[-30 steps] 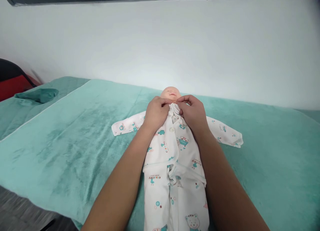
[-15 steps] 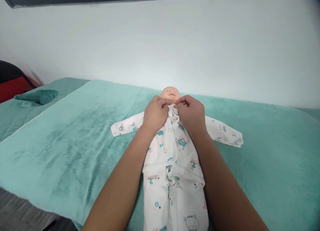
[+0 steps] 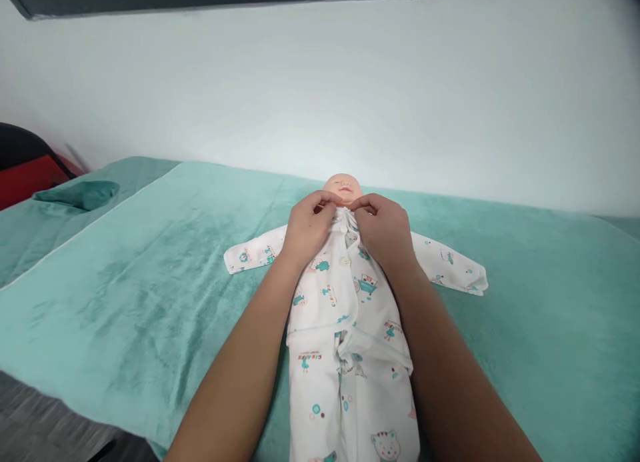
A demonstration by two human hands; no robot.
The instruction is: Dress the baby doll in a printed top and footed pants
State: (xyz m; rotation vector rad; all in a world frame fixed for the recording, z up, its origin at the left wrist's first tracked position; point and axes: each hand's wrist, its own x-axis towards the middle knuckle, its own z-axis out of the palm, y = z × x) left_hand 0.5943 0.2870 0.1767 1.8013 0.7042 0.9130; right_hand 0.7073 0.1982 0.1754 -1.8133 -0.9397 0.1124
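Observation:
A baby doll [image 3: 345,184] lies on its back, its head toward the wall and its sleeves spread to both sides. It wears a white printed baby jacket [image 3: 327,295] with buttons down the front, over matching trousers [image 3: 313,409]. At the neck, my left hand [image 3: 311,225] pinches one side of the jacket's collar between thumb and fingers. My right hand [image 3: 384,230] pinches the other side, close beside it. Below the hands, a pale button [image 3: 345,262] shows on the jacket front. The fingertips partly cover the collar edge.
A green plush blanket [image 3: 150,269] covers the table under the doll. A folded green cloth [image 3: 80,194] lies at the far left, near a red and black chair [image 3: 33,172]. A white wall [image 3: 320,89] stands behind the far edge.
Both hands stay at the collar. The left fingers have shifted slightly, and the collar cloth between the hands lies a little flatter and wider.

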